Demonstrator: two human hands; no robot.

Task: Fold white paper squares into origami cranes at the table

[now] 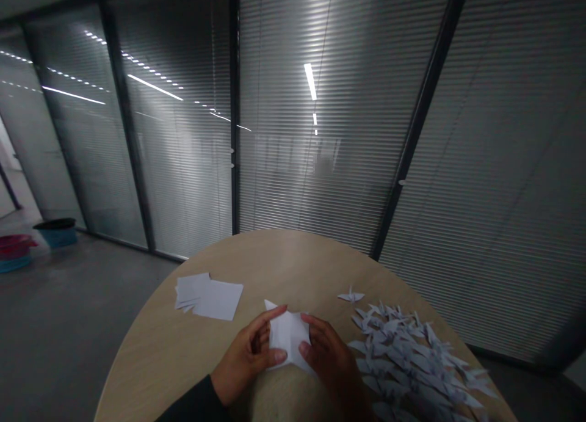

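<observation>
A partly folded white paper sheet [287, 334] lies on the near edge of the round pale wooden table [284, 263], pinched from both sides. The left hand [249, 356] pinches its left edge, index finger stretched along the top and thumb pressed on the lower corner. The right hand [330, 356] grips its right edge, thumb on top and fingers curled close together. Left of the sheet and farther back lies a loose stack of flat white paper squares [210, 297]; right of the sheet spreads a heap of small folded white paper cranes [412, 361]; one lone white paper crane [351, 297] sits just beyond that heap, behind and right of the sheet.
</observation>
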